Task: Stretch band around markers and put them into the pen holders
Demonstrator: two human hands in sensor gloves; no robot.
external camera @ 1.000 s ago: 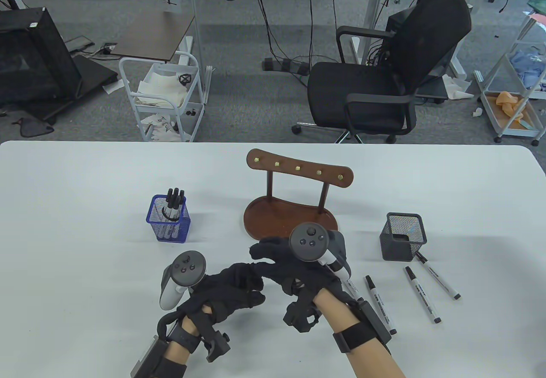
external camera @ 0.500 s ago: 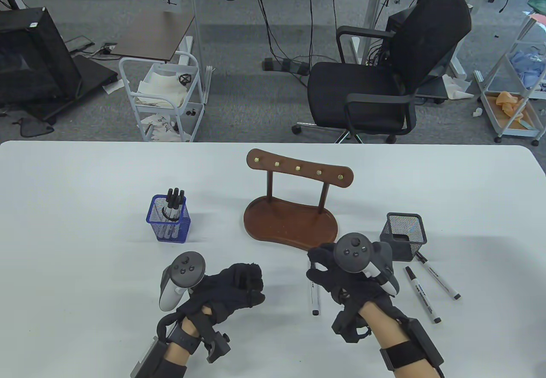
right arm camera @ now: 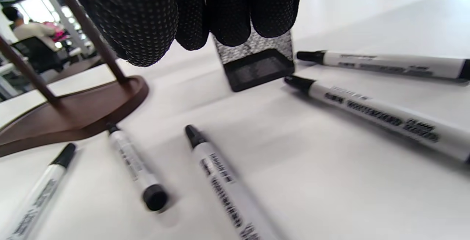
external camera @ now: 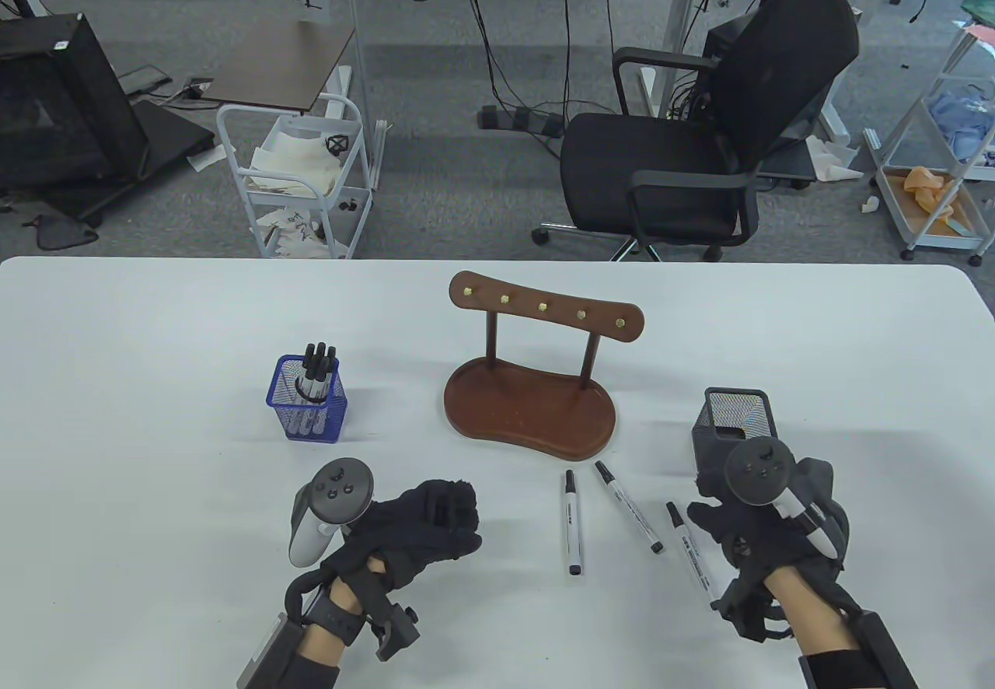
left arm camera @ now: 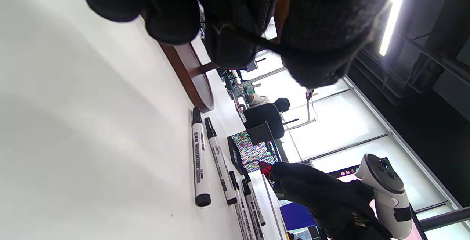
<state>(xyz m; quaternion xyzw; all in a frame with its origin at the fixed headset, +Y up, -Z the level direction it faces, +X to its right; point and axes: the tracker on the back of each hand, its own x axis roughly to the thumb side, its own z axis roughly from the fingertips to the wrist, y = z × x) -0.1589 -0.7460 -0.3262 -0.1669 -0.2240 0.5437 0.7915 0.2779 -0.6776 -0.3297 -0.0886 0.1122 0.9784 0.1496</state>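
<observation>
Three black-capped white markers (external camera: 573,522) (external camera: 630,516) (external camera: 690,553) lie loose on the table in front of the wooden stand. My right hand (external camera: 703,506) hovers just right of them, beside the black mesh holder (external camera: 734,417), with its fingers (right arm camera: 220,8) hanging relaxed and holding nothing. It hides two more markers (right arm camera: 382,65) (right arm camera: 374,117) that the right wrist view shows. My left hand (external camera: 443,518) rests on the table as a curled fist. A thin dark band (left arm camera: 257,39) runs across its fingers (left arm camera: 235,12). The blue mesh holder (external camera: 309,409) holds a bundle of markers (external camera: 317,370).
A brown wooden hook stand (external camera: 536,401) sits mid-table between the two holders. Beyond the white table's (external camera: 155,331) far edge stand a black office chair (external camera: 699,145) and a white cart (external camera: 299,176).
My right hand has left my left hand and swept right to the black holder, uncovering the markers near the stand. The left fist has stayed put.
</observation>
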